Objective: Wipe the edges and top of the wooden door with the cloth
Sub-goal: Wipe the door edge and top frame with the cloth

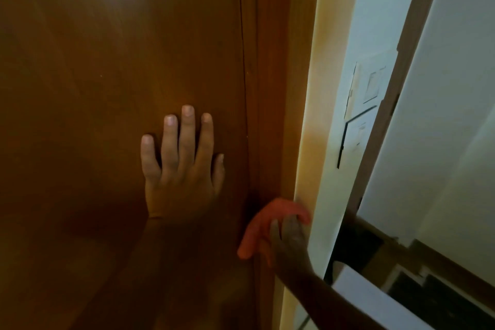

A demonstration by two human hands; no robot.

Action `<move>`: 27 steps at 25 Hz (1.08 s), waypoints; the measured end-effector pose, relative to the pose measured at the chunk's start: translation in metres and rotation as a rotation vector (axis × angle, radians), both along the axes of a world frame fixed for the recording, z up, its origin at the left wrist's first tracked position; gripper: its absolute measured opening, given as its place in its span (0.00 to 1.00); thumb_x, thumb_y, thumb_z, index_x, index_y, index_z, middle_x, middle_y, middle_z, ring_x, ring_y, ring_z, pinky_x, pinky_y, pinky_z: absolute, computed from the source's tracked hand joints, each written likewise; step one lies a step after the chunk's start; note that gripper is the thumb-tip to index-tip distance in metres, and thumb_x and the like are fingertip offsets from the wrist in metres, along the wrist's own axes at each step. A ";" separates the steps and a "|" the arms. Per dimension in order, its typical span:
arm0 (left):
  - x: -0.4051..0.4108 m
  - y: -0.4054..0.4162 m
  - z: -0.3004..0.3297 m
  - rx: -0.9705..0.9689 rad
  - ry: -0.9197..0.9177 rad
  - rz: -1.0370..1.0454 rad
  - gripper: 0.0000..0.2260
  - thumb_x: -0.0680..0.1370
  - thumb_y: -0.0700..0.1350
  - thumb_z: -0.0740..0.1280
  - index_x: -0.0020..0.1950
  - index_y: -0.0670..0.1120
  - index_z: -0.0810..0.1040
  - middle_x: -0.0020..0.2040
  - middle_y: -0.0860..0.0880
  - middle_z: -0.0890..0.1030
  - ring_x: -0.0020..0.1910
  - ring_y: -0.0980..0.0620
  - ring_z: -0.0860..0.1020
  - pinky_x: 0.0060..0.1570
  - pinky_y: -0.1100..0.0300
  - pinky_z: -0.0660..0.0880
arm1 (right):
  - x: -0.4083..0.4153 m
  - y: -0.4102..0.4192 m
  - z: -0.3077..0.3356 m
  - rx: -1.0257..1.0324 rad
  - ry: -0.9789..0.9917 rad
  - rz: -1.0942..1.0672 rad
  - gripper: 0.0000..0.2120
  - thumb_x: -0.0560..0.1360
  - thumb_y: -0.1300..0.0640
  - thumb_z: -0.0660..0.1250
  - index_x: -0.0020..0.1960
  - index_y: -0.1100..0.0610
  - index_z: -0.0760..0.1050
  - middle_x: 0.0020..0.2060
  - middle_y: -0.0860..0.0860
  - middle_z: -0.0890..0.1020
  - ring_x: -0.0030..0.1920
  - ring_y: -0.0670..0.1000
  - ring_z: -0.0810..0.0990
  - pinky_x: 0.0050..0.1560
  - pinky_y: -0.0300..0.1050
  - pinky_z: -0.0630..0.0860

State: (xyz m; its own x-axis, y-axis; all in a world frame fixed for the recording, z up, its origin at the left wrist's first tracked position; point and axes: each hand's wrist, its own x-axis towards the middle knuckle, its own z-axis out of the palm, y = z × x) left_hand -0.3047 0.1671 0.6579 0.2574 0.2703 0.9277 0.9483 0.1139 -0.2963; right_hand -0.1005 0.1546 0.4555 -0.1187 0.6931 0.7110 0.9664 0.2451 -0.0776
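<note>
- Your left hand (182, 169) is lying flat and spread, gripping nothing, on the wooden door (107, 75).
- Your right hand (288, 236) is pressing the orange cloth (267, 222) against the door's edge, grasping it.
- Edge-wiping looks underway; the next move likely needs steady upward strokes toward the top.

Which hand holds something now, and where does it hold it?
The right hand holds the orange cloth, bunched against the door edge. The left hand holds nothing.

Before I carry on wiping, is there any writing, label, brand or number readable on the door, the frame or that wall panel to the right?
None can be read.
Wooden door: bare wood, no text.
Cloth in the right hand: plain, no label showing.
Wall switch plates: blurred, no marks legible.
Left hand lies flat on the door.
</note>
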 end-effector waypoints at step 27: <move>-0.017 0.004 0.287 0.159 -0.006 0.004 0.36 0.79 0.64 0.52 0.82 0.46 0.51 0.81 0.37 0.52 0.80 0.38 0.49 0.76 0.38 0.41 | -0.013 0.048 0.440 0.638 0.095 0.030 0.49 0.72 0.45 0.72 0.81 0.62 0.47 0.79 0.66 0.54 0.75 0.69 0.61 0.66 0.62 0.69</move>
